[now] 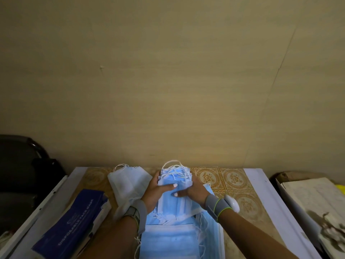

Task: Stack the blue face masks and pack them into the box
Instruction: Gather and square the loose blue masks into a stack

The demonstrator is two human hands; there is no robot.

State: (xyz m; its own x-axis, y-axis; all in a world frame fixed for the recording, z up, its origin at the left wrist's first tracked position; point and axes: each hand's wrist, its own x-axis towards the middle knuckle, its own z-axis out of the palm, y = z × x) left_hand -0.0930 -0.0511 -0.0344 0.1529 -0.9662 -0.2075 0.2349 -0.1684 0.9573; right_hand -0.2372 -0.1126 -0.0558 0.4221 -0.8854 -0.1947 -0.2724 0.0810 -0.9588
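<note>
A plain room in what looks like a home: a bare cream plaster wall (168,71) with hairline cracks fills twelve o'clock, a table (233,186) covered in floral-patterned tile sheeting sits against it, and a dark chair (22,165) stands at nine o'clock.

Both hands, left hand (158,191) and right hand (192,191), clasping a stack of blue face masks (175,184) from either side above more blue masks (168,240) on the patterned table (235,186), white-side-up masks (128,182) and dark blue mask box (74,219) lying to the left.
</note>
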